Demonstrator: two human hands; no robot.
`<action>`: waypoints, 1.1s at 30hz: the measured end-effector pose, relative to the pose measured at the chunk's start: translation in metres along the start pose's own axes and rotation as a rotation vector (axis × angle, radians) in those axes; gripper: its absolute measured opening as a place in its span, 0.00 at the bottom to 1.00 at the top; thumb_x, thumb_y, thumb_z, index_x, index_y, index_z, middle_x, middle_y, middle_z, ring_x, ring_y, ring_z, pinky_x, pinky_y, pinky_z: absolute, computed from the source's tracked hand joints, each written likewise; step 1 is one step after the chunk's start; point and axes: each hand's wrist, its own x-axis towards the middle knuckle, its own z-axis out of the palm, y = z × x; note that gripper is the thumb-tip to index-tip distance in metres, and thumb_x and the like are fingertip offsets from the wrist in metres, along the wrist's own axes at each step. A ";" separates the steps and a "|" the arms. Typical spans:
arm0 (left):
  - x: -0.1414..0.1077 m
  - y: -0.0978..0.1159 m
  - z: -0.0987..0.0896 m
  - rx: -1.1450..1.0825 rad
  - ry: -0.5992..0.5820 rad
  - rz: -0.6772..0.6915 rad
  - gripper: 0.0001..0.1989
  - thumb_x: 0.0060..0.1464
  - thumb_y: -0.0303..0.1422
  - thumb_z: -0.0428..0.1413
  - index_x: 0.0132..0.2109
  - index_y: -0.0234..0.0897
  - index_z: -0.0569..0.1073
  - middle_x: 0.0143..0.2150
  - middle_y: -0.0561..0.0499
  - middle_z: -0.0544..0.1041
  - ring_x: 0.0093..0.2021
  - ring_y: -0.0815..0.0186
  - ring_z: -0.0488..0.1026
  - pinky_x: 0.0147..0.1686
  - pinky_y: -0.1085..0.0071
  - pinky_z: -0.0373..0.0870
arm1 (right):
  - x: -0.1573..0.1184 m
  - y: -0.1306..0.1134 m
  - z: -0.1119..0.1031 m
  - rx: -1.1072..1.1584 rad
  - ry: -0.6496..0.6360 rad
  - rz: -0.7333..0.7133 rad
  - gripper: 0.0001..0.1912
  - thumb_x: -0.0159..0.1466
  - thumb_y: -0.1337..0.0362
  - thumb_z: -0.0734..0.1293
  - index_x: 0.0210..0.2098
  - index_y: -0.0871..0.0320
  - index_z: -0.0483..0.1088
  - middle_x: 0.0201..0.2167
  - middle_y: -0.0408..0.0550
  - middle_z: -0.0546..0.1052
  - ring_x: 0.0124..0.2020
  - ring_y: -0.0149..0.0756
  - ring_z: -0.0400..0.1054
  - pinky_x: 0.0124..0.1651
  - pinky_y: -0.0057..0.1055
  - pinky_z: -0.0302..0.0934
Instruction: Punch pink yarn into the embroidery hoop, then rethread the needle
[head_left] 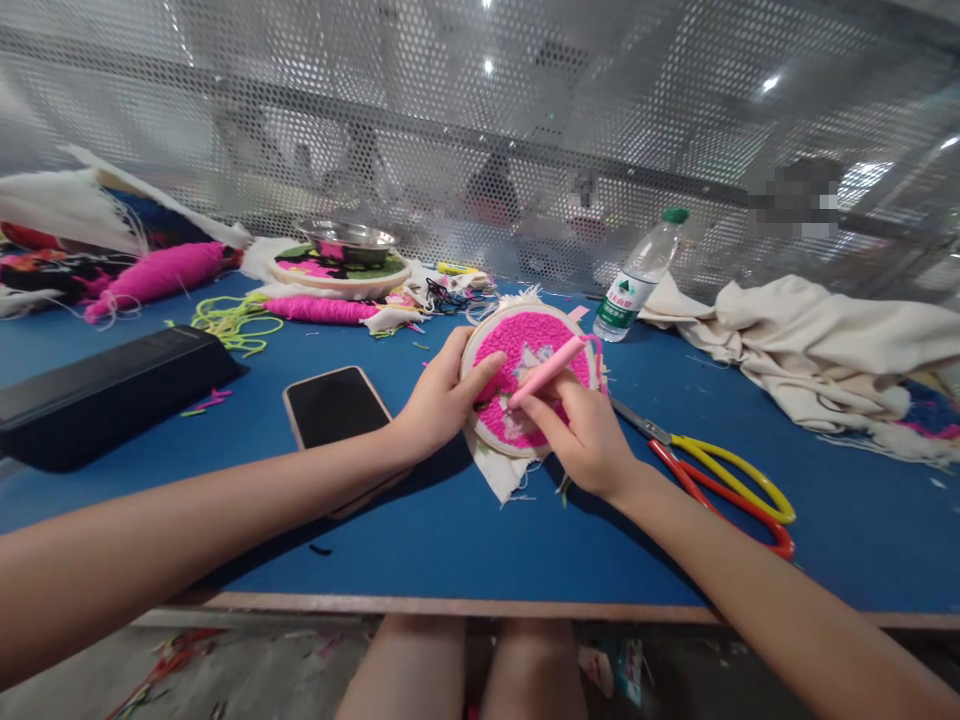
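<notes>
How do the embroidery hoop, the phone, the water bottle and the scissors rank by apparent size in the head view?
1. Scissors, longest, though nearer the camera.
2. Embroidery hoop and phone: too alike to rank.
3. Water bottle, smallest, but farthest away.

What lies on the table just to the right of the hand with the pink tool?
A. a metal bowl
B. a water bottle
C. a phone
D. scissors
D: the scissors, with yellow and red handles, lie beside the right hand that holds the pink tool.
</notes>
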 end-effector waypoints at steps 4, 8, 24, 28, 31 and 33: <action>0.000 0.001 0.000 -0.007 0.005 -0.013 0.13 0.61 0.39 0.49 0.48 0.37 0.66 0.45 0.48 0.73 0.46 0.62 0.69 0.49 0.66 0.66 | -0.002 0.000 -0.003 -0.019 0.013 -0.026 0.09 0.69 0.60 0.59 0.43 0.57 0.66 0.38 0.50 0.77 0.33 0.36 0.74 0.37 0.33 0.67; -0.001 0.001 0.000 0.002 0.007 -0.012 0.13 0.61 0.39 0.49 0.49 0.37 0.66 0.44 0.49 0.73 0.46 0.62 0.69 0.49 0.66 0.66 | -0.003 0.000 -0.004 0.038 0.019 -0.038 0.08 0.70 0.60 0.57 0.44 0.56 0.63 0.39 0.49 0.77 0.34 0.35 0.74 0.37 0.33 0.67; -0.001 -0.002 0.000 -0.017 0.006 -0.012 0.14 0.61 0.41 0.49 0.49 0.37 0.66 0.43 0.50 0.72 0.44 0.63 0.69 0.47 0.67 0.67 | -0.005 0.002 -0.003 0.039 0.046 -0.091 0.07 0.70 0.62 0.56 0.45 0.55 0.62 0.40 0.49 0.75 0.33 0.34 0.74 0.37 0.33 0.69; -0.001 -0.001 0.000 -0.009 0.007 -0.020 0.14 0.61 0.41 0.49 0.49 0.38 0.66 0.44 0.49 0.73 0.45 0.63 0.70 0.47 0.67 0.67 | -0.003 0.000 -0.003 0.024 0.010 -0.071 0.08 0.69 0.62 0.57 0.44 0.56 0.65 0.38 0.49 0.76 0.32 0.34 0.73 0.37 0.33 0.68; -0.001 0.000 0.000 0.013 0.010 -0.006 0.13 0.62 0.40 0.49 0.49 0.37 0.66 0.45 0.49 0.73 0.46 0.62 0.69 0.49 0.66 0.66 | 0.000 -0.001 -0.002 -0.003 -0.027 -0.083 0.07 0.68 0.63 0.60 0.42 0.56 0.67 0.38 0.49 0.76 0.35 0.36 0.72 0.41 0.34 0.67; -0.001 0.001 0.001 0.015 0.009 0.010 0.13 0.61 0.39 0.49 0.49 0.37 0.66 0.45 0.49 0.73 0.46 0.62 0.69 0.49 0.66 0.65 | 0.002 0.000 0.000 -0.037 -0.063 -0.125 0.05 0.66 0.65 0.62 0.39 0.56 0.69 0.39 0.49 0.76 0.41 0.38 0.71 0.47 0.36 0.65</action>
